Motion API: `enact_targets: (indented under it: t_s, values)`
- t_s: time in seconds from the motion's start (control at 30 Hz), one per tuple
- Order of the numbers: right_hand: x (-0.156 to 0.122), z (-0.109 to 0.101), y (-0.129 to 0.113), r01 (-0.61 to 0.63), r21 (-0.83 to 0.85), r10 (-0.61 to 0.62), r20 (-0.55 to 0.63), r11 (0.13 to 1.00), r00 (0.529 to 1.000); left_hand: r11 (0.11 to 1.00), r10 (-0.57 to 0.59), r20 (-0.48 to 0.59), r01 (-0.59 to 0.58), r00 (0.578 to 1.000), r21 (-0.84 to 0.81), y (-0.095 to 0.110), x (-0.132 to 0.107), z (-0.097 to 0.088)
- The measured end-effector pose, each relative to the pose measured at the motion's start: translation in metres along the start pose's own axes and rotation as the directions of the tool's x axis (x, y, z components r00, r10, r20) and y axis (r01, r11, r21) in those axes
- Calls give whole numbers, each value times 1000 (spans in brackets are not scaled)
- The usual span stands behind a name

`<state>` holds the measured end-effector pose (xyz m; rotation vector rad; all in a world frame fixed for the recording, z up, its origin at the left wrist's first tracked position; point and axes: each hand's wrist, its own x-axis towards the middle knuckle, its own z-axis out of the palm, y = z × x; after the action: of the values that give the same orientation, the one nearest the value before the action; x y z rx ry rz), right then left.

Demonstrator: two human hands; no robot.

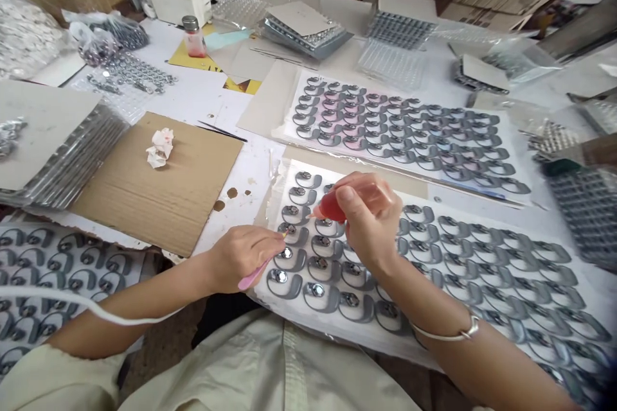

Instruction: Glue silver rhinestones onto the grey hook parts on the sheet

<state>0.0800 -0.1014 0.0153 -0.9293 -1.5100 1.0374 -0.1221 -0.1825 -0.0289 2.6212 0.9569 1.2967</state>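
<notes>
My left hand (248,255) is closed around a thin pink-handled tool (251,276). Its yellowish tip rests at or just over one of the grey loop-shaped pieces near the left edge of a white sheet (308,167); I cannot tell whether they touch. In my right hand (370,221) is a squeeze bottle of red liquid (332,205), its nozzle pointing left over the same rows. Each loop-shaped piece carries a round metallic setting, and some near me, such as this loop-shaped piece (315,292), show a bright stone. My right forearm hides part of the rows.
Behind lies a second sheet of grey loops (376,122). To the left, a cardboard piece (193,167) bears crumpled tissue (160,148), beside a stack of trays (53,148). A small jar (193,37) stands further back. A white cable (87,305) crosses my left forearm.
</notes>
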Motion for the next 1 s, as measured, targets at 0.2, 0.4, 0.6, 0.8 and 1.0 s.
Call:
enact_targets:
  t_s: [0.2,0.4,0.6,0.8,1.0]
  values:
    - [-4,7,10,70,-79,-69,21,994,997,983,96,51,-103,994,155,3,5,-3]
    - [-6,11,17,170,-146,-163,61,975,985,922,176,170,-223,970,317,12,9,-2]
    - [-7,12,21,132,-135,-119,103,982,988,917,196,159,-238,968,321,13,8,0]
    - [-8,13,22,154,-132,-136,135,979,981,915,192,153,-234,969,330,13,7,0]
    - [-7,14,23,158,-134,-143,110,978,984,920,187,152,-228,971,320,12,7,1]
